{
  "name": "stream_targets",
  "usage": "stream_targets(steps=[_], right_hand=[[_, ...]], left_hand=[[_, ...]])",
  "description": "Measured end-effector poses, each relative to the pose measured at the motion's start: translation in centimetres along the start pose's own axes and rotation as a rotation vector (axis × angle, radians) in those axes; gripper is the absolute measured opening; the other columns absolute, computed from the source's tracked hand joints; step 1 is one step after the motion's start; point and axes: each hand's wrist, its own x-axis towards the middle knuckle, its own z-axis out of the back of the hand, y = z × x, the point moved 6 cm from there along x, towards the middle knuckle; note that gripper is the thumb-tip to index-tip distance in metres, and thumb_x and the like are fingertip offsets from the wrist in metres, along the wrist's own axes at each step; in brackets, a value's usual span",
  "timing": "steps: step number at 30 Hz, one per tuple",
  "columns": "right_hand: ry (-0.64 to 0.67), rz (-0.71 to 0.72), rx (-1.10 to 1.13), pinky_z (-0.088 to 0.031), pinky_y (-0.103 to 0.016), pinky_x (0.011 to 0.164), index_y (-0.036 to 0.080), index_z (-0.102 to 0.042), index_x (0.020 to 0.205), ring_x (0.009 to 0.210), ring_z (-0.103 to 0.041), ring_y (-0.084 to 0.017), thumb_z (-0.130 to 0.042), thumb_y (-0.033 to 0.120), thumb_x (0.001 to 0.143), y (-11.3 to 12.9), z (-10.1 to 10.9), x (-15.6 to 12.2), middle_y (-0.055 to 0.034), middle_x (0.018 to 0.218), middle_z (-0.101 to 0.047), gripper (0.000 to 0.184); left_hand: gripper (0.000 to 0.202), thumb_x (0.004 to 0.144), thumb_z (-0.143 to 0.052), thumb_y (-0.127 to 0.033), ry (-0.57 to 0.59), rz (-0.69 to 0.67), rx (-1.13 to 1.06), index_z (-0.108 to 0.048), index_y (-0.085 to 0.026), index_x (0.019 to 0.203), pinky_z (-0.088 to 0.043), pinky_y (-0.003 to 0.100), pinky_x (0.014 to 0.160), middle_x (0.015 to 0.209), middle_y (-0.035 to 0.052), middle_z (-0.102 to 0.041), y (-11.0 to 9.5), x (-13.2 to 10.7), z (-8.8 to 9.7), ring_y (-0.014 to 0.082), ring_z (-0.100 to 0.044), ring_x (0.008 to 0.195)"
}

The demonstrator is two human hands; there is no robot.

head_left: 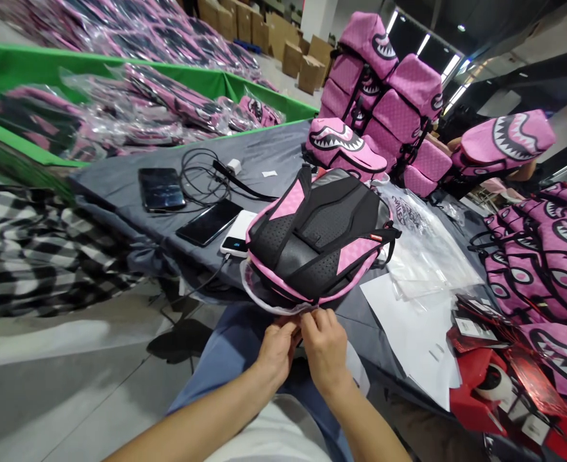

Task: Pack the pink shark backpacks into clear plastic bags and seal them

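A pink and black backpack lies back side up at the near edge of the grey table, partly inside a clear plastic bag. My left hand and my right hand meet just below it. Both pinch the open edge of the plastic bag at the backpack's near end, fingers closed on the film.
Two phones and a white power bank with cables lie left of the backpack. Stacked pink shark-mouth backpacks stand behind; more lie at the right. Flat plastic bags, white sheets and red tags sit at right. Bagged backpacks fill the green bin.
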Motion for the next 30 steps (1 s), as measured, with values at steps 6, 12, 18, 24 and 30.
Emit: stream_targets(steps=[6, 12, 18, 24, 30], right_hand=[[0.006, 0.042, 0.031, -0.048, -0.034, 0.070, 0.015, -0.067, 0.111, 0.085, -0.057, -0.022, -0.047, 0.015, 0.103, -0.7, -0.8, -2.1, -0.0100, 0.097, -0.071, 0.021], [-0.017, 0.038, 0.045, -0.045, -0.034, 0.072, 0.016, -0.067, 0.095, 0.085, -0.060, -0.020, -0.054, 0.015, 0.100, -0.8, -0.8, -2.3, -0.0083, 0.095, -0.072, 0.014], [-0.075, 0.039, 0.139, -0.044, -0.033, 0.070, 0.019, -0.065, 0.094, 0.081, -0.063, -0.018, -0.059, 0.014, 0.096, -0.9, 0.1, -2.2, -0.0057, 0.095, -0.075, 0.009], [-0.207, -0.176, 0.297, -0.050, -0.035, 0.085, 0.019, -0.061, 0.125, 0.098, -0.064, -0.020, -0.059, 0.014, 0.097, -2.2, 1.2, -2.4, -0.0095, 0.106, -0.072, 0.029], [-0.253, -0.296, 0.085, -0.036, -0.033, 0.071, 0.021, -0.062, 0.088, 0.075, -0.054, -0.018, -0.059, 0.020, 0.097, -2.6, -1.5, -2.1, -0.0019, 0.078, -0.064, 0.010]], left_hand=[[0.041, 0.040, -0.094, -0.031, 0.029, -0.012, -0.026, -0.075, -0.014, 0.073, -0.053, 0.029, 0.068, 0.075, 0.0058, -0.076, -0.4, -0.2, -0.4, 0.0208, -0.070, 0.074], [0.042, 0.044, -0.093, -0.029, 0.079, -0.060, 0.018, -0.077, -0.014, 0.080, -0.053, 0.028, 0.075, 0.081, 0.0043, -0.076, -0.5, -0.4, -0.7, 0.0174, -0.068, 0.076], [0.040, 0.040, -0.092, -0.030, -0.005, -0.108, 0.075, -0.073, -0.015, 0.072, -0.052, 0.031, 0.074, 0.077, 0.0058, -0.075, 0.1, 0.5, -0.4, 0.0193, -0.067, 0.074], [0.035, 0.038, -0.090, -0.027, -0.063, -0.150, 0.103, -0.072, -0.016, 0.067, -0.050, 0.029, 0.066, 0.069, 0.0023, -0.072, -0.2, 1.0, -0.8, 0.0153, -0.061, 0.065], [0.035, 0.038, -0.088, -0.027, -0.124, -0.209, 0.168, -0.075, -0.016, 0.069, -0.050, 0.031, 0.074, 0.074, 0.0032, -0.075, -0.9, 1.0, 0.0, 0.0170, -0.062, 0.071]])
